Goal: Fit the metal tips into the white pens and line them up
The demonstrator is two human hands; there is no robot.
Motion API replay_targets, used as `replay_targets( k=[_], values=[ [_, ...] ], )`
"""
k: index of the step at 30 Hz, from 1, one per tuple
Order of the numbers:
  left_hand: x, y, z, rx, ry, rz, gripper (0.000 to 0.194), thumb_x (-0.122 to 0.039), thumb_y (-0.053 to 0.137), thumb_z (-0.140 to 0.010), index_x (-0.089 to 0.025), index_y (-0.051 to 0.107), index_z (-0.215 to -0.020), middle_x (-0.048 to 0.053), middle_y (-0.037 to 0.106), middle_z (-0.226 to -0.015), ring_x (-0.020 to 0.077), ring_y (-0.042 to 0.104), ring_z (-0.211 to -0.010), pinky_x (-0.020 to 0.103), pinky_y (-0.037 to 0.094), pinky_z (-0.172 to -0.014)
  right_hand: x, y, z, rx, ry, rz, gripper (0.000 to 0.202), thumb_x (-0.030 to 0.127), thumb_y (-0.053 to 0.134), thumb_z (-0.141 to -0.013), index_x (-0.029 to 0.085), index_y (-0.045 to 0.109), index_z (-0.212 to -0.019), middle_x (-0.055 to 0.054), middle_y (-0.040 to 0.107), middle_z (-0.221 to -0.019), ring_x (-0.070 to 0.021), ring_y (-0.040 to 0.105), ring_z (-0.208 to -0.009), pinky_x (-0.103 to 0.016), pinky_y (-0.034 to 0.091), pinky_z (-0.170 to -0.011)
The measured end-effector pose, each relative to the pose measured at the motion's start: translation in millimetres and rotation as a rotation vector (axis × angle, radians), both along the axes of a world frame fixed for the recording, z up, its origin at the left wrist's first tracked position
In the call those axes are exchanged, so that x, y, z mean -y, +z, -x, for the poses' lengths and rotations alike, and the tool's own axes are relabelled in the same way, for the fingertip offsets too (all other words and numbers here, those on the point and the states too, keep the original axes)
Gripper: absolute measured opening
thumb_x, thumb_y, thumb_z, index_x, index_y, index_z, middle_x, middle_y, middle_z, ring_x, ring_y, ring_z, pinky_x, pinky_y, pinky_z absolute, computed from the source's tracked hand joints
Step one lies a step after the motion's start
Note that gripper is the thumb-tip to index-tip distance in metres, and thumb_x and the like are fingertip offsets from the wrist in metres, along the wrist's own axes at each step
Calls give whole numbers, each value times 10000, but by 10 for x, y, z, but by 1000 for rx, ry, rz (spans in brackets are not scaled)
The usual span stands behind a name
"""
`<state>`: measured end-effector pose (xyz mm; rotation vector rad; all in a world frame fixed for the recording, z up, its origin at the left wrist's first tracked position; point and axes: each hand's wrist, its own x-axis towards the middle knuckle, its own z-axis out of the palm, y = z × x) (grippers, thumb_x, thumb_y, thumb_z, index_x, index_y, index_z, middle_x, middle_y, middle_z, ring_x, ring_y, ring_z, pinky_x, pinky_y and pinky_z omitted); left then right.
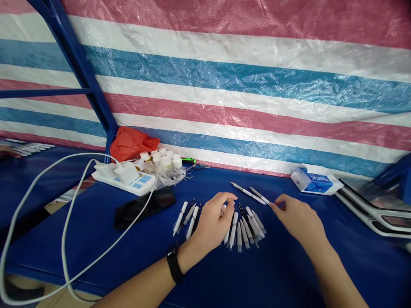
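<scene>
My left hand [214, 220] hovers over a fanned row of white, grey and black pens [245, 231], its fingers curled with thumb and fingertips close together; whether anything is between them is hidden. My right hand [297, 218] pinches the near end of a thin white pen [259, 195] that has a grey tip. Beside that pen lies another white pen [247, 192] on the blue table. More pens [180, 218] lie to the left of my left hand, some with clear wrapping.
A black phone [144, 207], a white power strip [141, 184] with looping white cables, small white bottles [166, 162] and a red bag [131, 143] are at left. A blue-white box [316, 182] and a scale-like device [382, 214] stand at right.
</scene>
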<state>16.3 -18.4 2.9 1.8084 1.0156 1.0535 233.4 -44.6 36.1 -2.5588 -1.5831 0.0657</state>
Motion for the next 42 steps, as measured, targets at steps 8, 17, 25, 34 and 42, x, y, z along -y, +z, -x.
replay_targets(
  k=[8,17,25,34,42],
  values=[
    [5,-19,1,6,-13,-7,303,-347,408,-962,-187,655,-1034,62,692,-934,149,616,-623,254,439,-557,-119,-375,49,145,331,-218,247,259,559,-927,239,726,-1108,-88,685,-977,-270,643,-1025,-318,487,-763],
    [-2,-21,-10,-24,-21,-18,318,-365,404,-953,-188,668,-983,58,677,-888,157,608,-639,254,433,-560,-157,-397,219,108,254,-246,169,202,550,-915,206,717,-933,-88,672,-961,-247,635,-995,-287,464,-700],
    [0,-25,-24,-32,-22,-14,296,-355,420,-946,-190,666,-926,49,667,-861,135,547,-589,242,382,-520,-132,-305,246,18,194,-165,164,176,588,-861,204,742,-909,-75,694,-942,-220,676,-859,-275,430,-646],
    [4,-13,-24,-9,-12,27,369,-411,415,-954,-176,676,-1064,76,682,-903,177,616,-668,263,427,-557,-79,-216,332,-450,283,-600,134,308,617,-738,216,714,-723,-29,686,-654,-175,604,-540,-282,475,-547],
    [13,11,-20,28,-38,-35,363,-447,423,-997,-184,623,-845,31,647,-781,173,600,-700,258,426,-639,69,-210,691,-893,650,-510,153,298,636,-820,232,774,-816,-18,749,-734,-178,680,-618,-283,558,-596]
  ],
)
